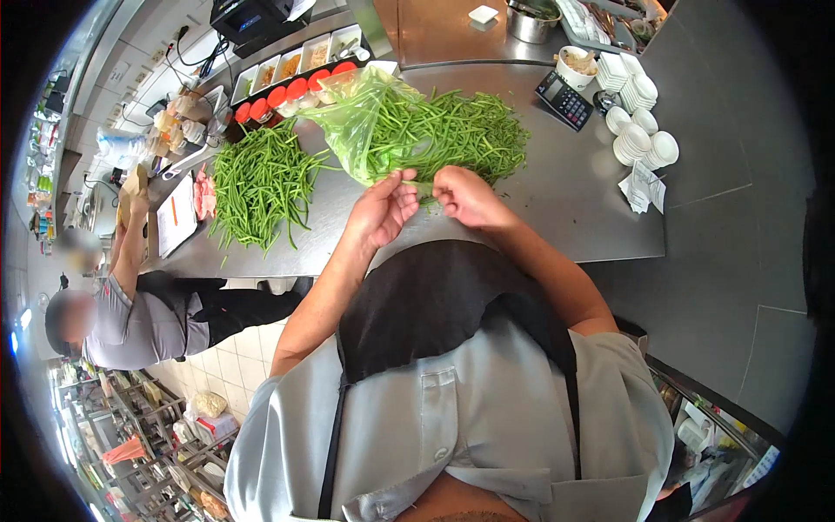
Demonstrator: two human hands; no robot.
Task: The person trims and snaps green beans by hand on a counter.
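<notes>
Partly, the curled fingers are hiding whatever lies between them. The left hand [383, 209] is turning its palm into view with its fingers half bent, and whether the tips are pinching anything, I cannot tell. The right hand [470, 198] is curling its fingers narrowly into a loose fist, its grip on any single bean being too small to make out. Both are hovering near each other at the near edge of the right-hand bean pile [474, 130], which is spreading over the steel counter [539, 209]. A crumpled clear green bag [348, 122] is covering that pile's left side and blurring the beans beneath it. Another bean pile [261, 183] is lying to the left, beside a sheet of paper [177, 228]. Red-lidded jars [297, 90] are lining the far side, while a calculator [565, 101] and stacked white cups [633, 143] are standing to the right. A co-worker [148, 322] is standing at the left, the face blurred. Bare steel is running between the right-hand pile and the cups, and the dark apron [426, 304] is covering part of the near edge.
</notes>
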